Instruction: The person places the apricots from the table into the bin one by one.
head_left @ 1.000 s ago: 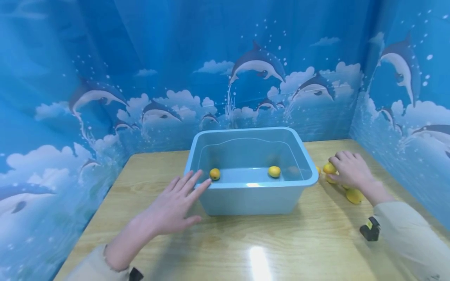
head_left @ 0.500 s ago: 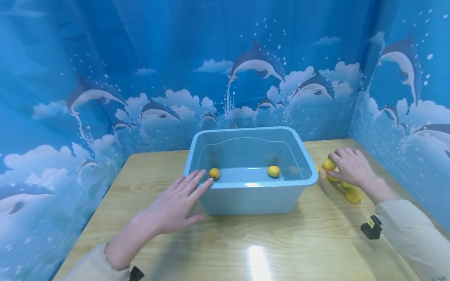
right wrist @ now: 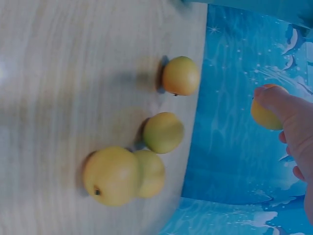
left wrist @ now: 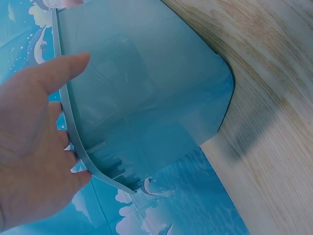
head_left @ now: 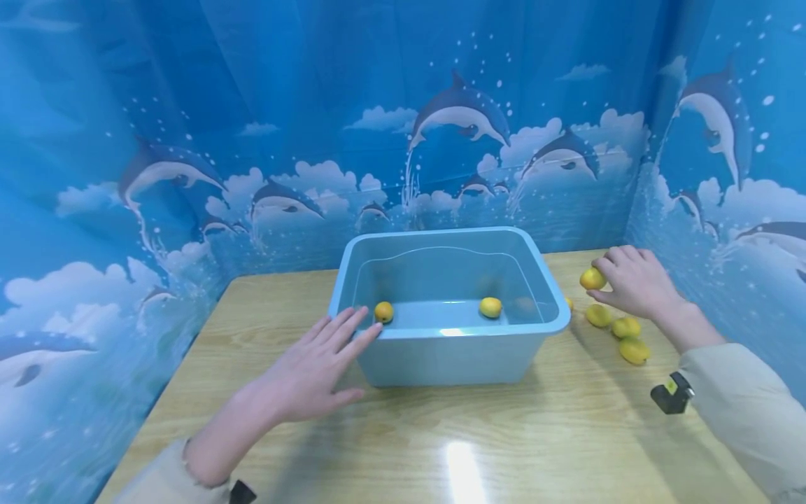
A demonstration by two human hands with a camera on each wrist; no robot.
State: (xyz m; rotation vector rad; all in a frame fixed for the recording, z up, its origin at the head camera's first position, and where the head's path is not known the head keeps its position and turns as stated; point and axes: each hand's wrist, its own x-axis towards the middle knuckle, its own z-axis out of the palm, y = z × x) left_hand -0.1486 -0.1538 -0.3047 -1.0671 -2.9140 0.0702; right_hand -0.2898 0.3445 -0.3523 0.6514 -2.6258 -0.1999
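In the head view, the left hand (head_left: 315, 367) is spread, with its fingertips at the near left rim of a blue tub (head_left: 447, 360); I cannot tell if they press on it. The right hand (head_left: 639, 280) pinches one yellow fruit (head_left: 592, 278) above the tabletop (head_left: 390, 448), to the right of the tub. Inside the tub, well apart, are two fruits: an orange fruit (head_left: 384, 312) and a lemon-coloured fruit (head_left: 490, 307). Only this view shows them. Three other fruits (head_left: 626, 327) lie on the tabletop; a fourth fruit (head_left: 569, 304) is mostly hidden behind the tub.

In the left wrist view, the thumb stands outside the tub wall and the fingers are partly hidden behind the rim.

In the right wrist view, all four tabletop fruits appear, two overlapping. The thumb covers part of the held fruit. Together I count seven fruits.
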